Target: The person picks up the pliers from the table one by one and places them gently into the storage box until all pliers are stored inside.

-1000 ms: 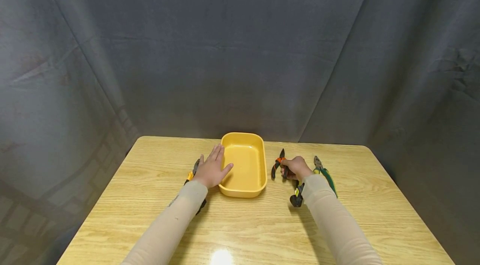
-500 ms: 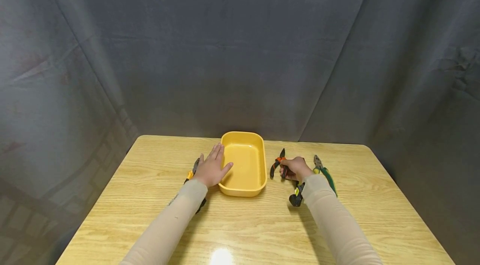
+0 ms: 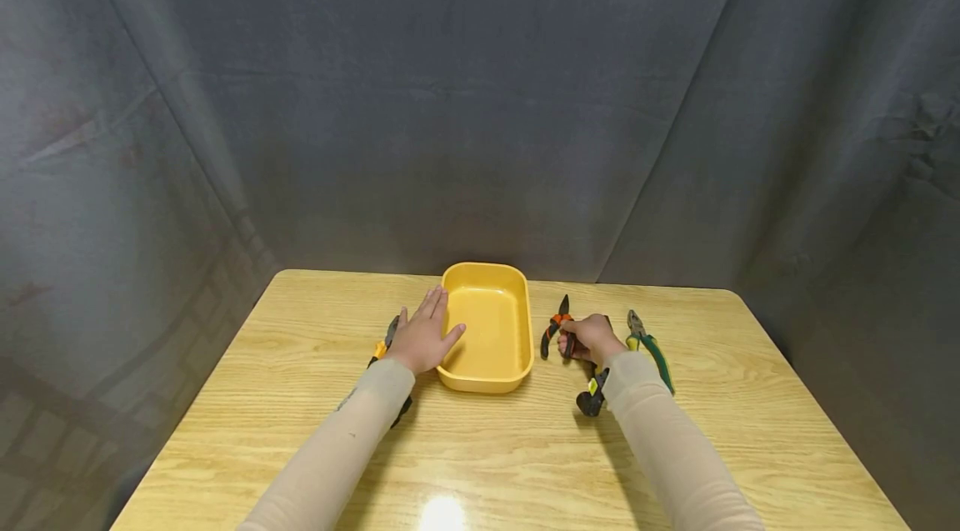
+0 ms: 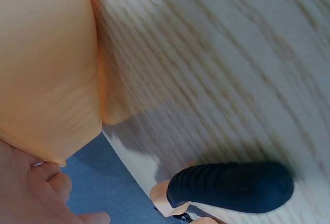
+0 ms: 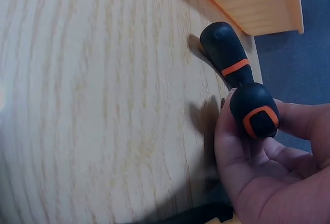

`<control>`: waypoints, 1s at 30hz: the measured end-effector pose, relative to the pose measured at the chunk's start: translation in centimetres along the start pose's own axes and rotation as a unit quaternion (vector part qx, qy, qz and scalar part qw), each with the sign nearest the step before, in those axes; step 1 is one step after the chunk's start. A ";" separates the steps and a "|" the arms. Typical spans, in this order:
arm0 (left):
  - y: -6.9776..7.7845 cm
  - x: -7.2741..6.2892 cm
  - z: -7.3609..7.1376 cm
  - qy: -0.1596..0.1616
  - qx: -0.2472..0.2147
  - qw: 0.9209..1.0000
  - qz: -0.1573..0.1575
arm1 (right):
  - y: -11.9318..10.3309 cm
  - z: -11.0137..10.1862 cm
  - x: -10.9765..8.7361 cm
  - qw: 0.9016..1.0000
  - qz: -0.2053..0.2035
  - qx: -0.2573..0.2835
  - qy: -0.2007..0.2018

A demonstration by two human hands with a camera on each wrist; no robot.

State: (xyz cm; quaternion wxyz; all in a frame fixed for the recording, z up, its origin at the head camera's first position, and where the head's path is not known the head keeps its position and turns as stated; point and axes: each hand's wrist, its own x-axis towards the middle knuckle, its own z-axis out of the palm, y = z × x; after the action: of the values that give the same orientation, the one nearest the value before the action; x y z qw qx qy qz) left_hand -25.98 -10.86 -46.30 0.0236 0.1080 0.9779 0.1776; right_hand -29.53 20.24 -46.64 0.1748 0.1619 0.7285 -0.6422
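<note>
Pliers with orange-and-black handles (image 3: 557, 328) lie on the worktop (image 3: 480, 448) just right of the yellow tray (image 3: 525, 356), the right hand (image 3: 592, 337) curled round their grips. They look stiff and fairly heavy; the rubbery handles are the surest hold. The left hand (image 3: 423, 339) rests flat against the tray's side, fingers straight. Its forearm hides most of another tool (image 3: 391, 334); the wrist views are blurred.

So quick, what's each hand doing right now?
Left hand: open, resting flat against the yellow tray.
Right hand: curled round the orange-and-black pliers.
</note>
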 end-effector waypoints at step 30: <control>-0.3 0.2 0.2 0.002 0.001 1.000 0.008 | 0.4 0.3 0.4 1.000 -0.016 0.002 0.002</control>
State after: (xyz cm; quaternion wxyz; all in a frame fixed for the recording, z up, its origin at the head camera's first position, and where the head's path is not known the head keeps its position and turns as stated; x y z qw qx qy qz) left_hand -26.23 -11.03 -46.58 0.0202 0.1159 0.9772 0.1770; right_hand -29.72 20.01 -47.18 0.1631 0.1519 0.7302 -0.6458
